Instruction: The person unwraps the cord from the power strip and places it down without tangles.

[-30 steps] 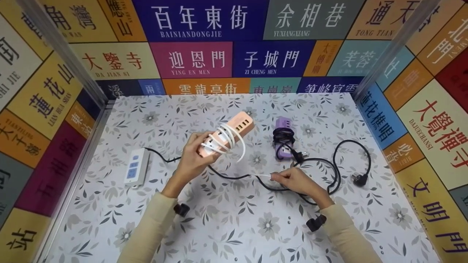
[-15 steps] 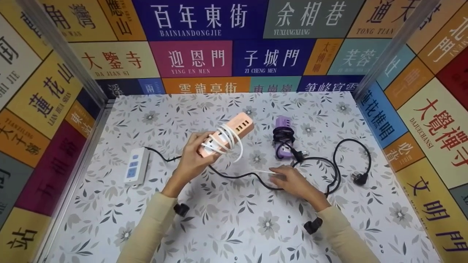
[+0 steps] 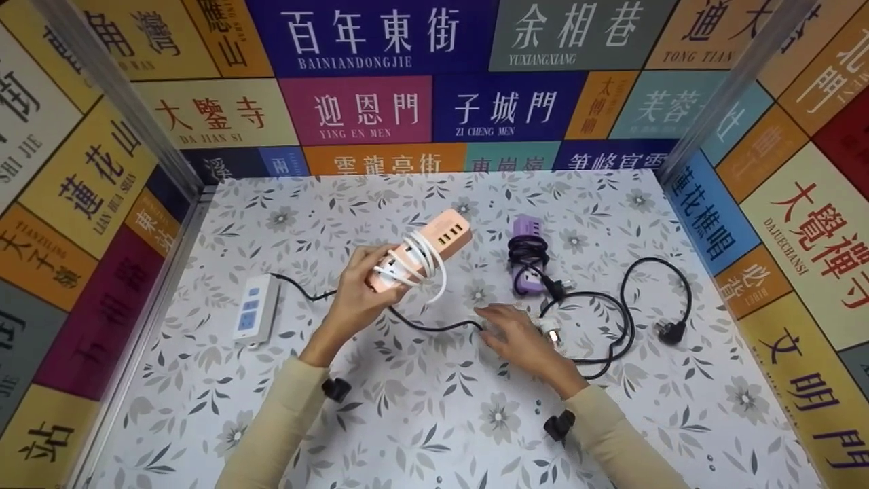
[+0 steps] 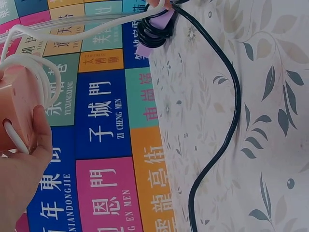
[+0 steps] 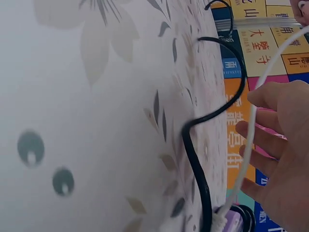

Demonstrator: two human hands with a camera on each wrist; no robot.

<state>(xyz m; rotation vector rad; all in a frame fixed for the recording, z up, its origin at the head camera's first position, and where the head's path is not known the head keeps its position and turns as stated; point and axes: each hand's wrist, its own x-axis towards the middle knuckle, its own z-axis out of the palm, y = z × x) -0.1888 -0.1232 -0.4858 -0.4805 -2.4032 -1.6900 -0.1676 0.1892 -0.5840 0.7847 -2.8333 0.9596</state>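
A peach power strip (image 3: 453, 227) with several USB ports is gripped at its lower end by my left hand (image 3: 360, 288), tilted above the table. Loops of white cord (image 3: 442, 275) wrap around its middle. My right hand (image 3: 523, 343) is low over the table, its fingers loosely extended and spread. In the right wrist view the white cord (image 5: 247, 154) runs across those fingers, beside the thumb, without a firm grasp showing. The cord's white plug (image 3: 551, 331) hangs just right of the right hand. The left wrist view shows the strip's end (image 4: 14, 108) against my palm.
A white power strip (image 3: 256, 309) lies at the left, its black cord (image 3: 434, 329) running right beneath my hands to a black plug (image 3: 671, 331). Behind the right hand lies a purple power strip (image 3: 527, 225) wrapped in black cord (image 3: 527, 251). Printed panels surround the table.
My right hand has moved left, going from pinching the white cord to loosely extended fingers. The white plug has come into view beside it. My left hand and the peach strip stay put.
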